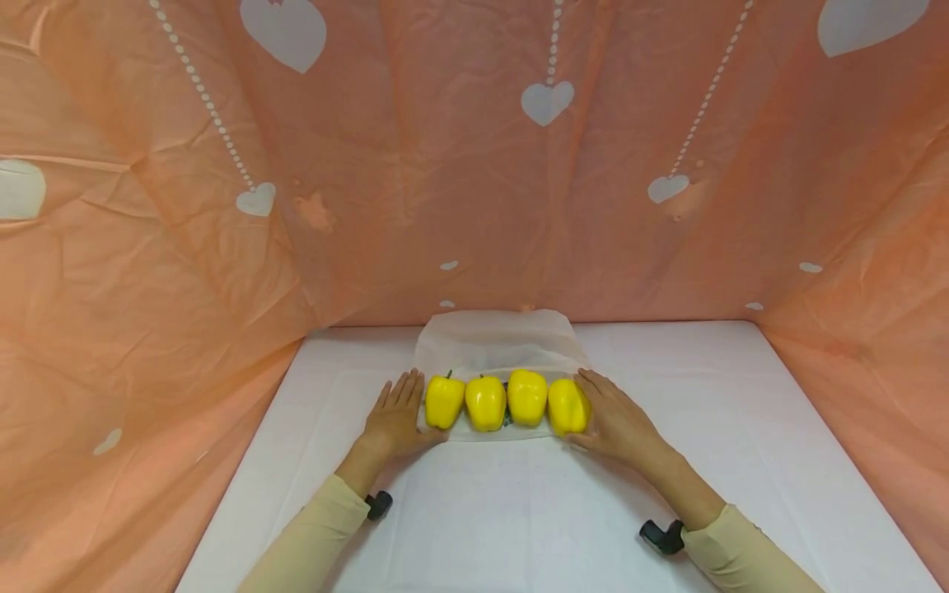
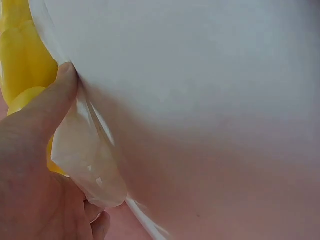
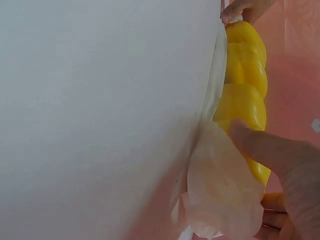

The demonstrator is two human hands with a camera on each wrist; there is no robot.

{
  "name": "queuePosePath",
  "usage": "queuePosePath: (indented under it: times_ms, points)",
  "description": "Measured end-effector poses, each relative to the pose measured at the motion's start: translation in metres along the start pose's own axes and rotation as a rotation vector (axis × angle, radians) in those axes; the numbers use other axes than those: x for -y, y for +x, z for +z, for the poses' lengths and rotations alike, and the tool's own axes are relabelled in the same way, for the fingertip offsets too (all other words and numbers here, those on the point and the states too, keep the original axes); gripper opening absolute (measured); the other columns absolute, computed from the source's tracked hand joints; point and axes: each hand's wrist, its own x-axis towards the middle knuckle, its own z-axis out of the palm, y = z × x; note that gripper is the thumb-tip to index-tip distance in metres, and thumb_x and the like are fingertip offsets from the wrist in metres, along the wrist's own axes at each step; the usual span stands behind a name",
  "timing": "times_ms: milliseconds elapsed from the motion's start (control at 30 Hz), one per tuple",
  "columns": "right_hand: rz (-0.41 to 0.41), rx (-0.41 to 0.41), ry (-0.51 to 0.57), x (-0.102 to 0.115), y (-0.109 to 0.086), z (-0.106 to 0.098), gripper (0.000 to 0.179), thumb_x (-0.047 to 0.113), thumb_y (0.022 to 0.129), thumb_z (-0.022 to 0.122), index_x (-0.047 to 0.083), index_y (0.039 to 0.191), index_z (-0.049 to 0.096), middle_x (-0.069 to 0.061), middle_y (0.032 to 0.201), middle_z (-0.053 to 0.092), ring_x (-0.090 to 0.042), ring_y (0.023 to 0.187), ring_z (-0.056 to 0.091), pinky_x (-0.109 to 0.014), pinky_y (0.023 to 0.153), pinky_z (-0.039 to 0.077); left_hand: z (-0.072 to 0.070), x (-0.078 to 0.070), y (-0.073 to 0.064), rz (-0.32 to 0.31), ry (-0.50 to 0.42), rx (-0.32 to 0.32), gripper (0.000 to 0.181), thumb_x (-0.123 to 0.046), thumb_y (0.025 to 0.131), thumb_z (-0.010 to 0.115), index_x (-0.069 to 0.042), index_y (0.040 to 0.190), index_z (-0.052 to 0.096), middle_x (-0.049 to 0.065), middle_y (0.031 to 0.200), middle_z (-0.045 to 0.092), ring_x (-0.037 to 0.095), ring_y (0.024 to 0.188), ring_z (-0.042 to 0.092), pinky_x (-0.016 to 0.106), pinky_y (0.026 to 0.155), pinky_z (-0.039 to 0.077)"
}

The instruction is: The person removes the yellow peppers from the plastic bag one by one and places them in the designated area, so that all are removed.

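Observation:
Several yellow bell peppers stand in a row on a thin whitish bag (image 1: 497,338). My left hand (image 1: 393,427) lies beside the leftmost pepper (image 1: 444,403), its fingers straight and its thumb spread. In the left wrist view, that thumb (image 2: 47,107) touches the near edge of the bag. My right hand (image 1: 623,424) is against the rightmost pepper (image 1: 568,406); its fingers are extended along the side and its thumb (image 3: 260,145) is at the front. A loose fold of bag (image 3: 225,185) hangs by the right hand in the right wrist view.
The row sits on a white-covered table (image 1: 519,519), towards its back edge. Orange curtains with white hearts (image 1: 460,165) enclose the back and both sides. A black wrist-worn device (image 1: 662,537) shows beneath the right sleeve, and another (image 1: 380,505) by the left.

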Motion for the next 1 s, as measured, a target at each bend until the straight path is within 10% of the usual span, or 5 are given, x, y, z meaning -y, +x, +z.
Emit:
queuePosePath:
  times_ms: [1000]
  points:
    - [-0.093, -0.086, 0.14, -0.005, -0.002, -0.021, 0.095, 0.034, 0.079, 0.097, -0.003, 0.152, 0.048, -0.022, 0.159, 0.05, -0.044, 0.144, 0.049, -0.063, 0.117, 0.046, 0.004, 0.0, 0.0, 0.006, -0.013, -0.017, 0.114, -0.057, 0.096, 0.075, 0.008, 0.168, 0.016, 0.025, 0.178, 0.012, 0.041, 0.165, 0.014, 0.056, 0.135, 0.007]
